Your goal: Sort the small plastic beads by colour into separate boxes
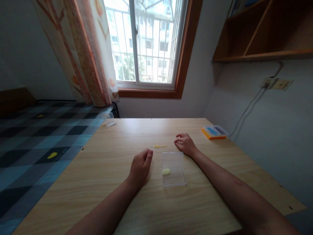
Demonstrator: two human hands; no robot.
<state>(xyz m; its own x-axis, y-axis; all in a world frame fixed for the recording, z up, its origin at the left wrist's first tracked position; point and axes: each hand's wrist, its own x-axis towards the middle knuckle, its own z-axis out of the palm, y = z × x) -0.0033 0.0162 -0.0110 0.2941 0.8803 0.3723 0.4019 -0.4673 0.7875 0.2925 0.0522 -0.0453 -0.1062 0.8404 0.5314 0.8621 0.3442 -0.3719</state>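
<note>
My left hand [141,164] rests on the table as a closed fist, thumb on top. The inside of its fingers is hidden, so I cannot make out whether it holds anything. A short row of several tiny yellow pieces [160,147] lies just beyond it, between the two hands. On the right, my right hand [185,143] lies on the tabletop with its fingers loosely bent and a little apart, nothing visible in them. A clear plastic box [174,179] with its lid folded back sits between my forearms. Inside the box is a pale yellow piece [166,171].
An orange case with a clear lid [214,132] stands near the table's [97,182] right edge. Small clear items [110,120] lie at the far left corner. A checked bed [44,143] adjoins on the left. A cable [246,111] hangs along the right wall.
</note>
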